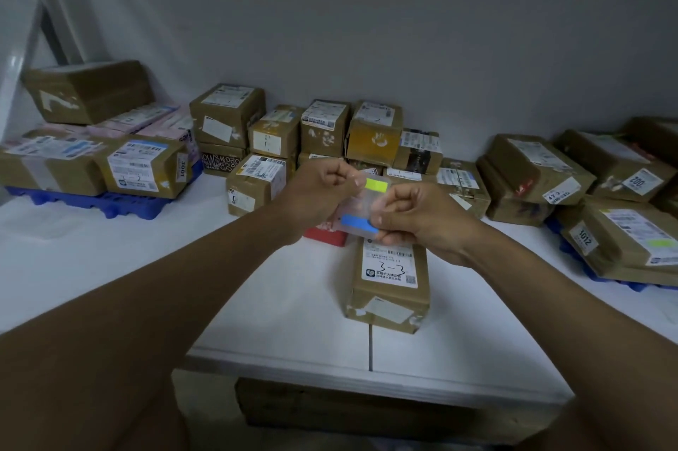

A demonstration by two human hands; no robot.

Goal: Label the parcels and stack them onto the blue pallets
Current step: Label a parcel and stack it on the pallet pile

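Clear label sheet [361,206] pinched between left hand [318,190] and right hand [414,219]; both raised, fingers curled, above parcel [390,280].

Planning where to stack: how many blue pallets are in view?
2: one blue pallet under the left parcels, another under the right parcels, mostly covered. More may be hidden beneath the middle pile.

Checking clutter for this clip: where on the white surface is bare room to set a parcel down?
Bare white surface lies left of the 3-3 parcel, in front of the left blue pallet; also right of it. The back row of parcels is crowded.
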